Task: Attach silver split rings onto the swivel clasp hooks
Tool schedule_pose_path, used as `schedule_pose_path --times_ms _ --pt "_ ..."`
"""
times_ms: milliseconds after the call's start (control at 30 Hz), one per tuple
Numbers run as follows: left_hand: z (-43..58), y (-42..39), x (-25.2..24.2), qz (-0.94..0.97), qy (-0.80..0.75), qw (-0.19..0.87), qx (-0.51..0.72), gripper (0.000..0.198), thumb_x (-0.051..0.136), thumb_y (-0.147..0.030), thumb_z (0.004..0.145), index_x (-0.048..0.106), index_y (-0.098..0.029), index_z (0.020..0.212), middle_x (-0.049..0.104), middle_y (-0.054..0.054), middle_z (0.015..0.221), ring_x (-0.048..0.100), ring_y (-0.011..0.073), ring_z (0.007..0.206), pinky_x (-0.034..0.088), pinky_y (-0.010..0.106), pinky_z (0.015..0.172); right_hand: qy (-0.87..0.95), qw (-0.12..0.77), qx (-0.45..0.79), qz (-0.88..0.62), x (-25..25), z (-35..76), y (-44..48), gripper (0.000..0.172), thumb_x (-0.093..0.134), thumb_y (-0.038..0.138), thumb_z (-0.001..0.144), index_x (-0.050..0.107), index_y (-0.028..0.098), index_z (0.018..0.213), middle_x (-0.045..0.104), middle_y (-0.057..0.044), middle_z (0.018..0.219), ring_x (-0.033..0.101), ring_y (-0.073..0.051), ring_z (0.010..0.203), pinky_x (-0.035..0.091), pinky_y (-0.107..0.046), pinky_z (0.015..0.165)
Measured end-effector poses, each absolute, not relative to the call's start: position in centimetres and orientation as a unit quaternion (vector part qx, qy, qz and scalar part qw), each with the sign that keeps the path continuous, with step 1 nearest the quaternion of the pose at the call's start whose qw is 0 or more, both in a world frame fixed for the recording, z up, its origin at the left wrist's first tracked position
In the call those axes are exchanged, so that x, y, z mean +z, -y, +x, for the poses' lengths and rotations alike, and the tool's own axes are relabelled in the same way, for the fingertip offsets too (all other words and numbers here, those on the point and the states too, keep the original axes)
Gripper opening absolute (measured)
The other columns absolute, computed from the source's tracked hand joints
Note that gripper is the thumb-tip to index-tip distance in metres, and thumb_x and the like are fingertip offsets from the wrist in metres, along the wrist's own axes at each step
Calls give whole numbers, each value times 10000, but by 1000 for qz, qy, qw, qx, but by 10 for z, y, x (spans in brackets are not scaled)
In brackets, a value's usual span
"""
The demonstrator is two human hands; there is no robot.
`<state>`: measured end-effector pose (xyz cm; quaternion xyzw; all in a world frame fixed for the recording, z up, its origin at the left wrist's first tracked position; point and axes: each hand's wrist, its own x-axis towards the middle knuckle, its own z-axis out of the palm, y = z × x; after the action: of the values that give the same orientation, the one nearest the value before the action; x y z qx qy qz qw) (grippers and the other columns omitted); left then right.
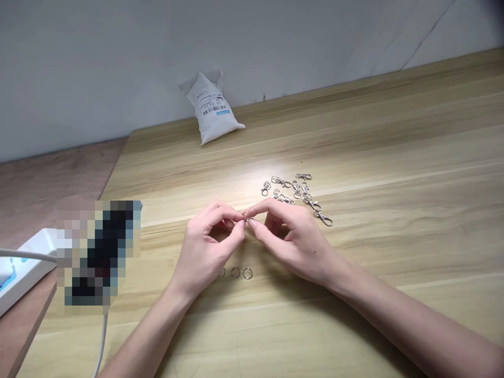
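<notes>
My left hand (210, 239) and my right hand (291, 233) meet fingertip to fingertip, just above the table. Between both thumbs and index fingers is pinched a small metal ring (247, 219), mostly covered by the fingertips. Below the hands lie loose key rings, one at the right (248, 273), one in the middle (235, 272), and one partly hidden by my left wrist. Beyond my right hand is a loose group of silver swivel clasps (312, 203); several have rings attached, and my right hand partly covers the nearest ones.
A white plastic package (216, 113) with a printed label leans near the wall. At the left, a white power strip (35, 257) lies by a blurred-out dark object (104, 252), with a white cable (103, 336) running down from it. The wooden table (413, 210) meets the grey wall behind.
</notes>
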<state>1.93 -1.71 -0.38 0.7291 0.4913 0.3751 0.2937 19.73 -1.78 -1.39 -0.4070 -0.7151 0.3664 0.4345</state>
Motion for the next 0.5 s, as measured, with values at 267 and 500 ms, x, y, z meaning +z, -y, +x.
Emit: schedule_pose_path --times_ms 267,500 --pt "22 20 0 758 -459 221 406 129 640 -77 808 686 -193 839 599 -7 866 580 72 711 515 202 674 709 438 375 -406 -14 197 16 129 541 153 901 666 124 915 659 -20 800 448 -45 509 360 -202 481" --pt "22 19 1 755 -475 191 409 110 630 -96 816 676 -196 827 603 4 858 581 92 715 522 238 670 704 452 382 -393 -16 197 16 154 546 158 911 692 154 956 674 -25 805 511 -78 590 375 -211 486"
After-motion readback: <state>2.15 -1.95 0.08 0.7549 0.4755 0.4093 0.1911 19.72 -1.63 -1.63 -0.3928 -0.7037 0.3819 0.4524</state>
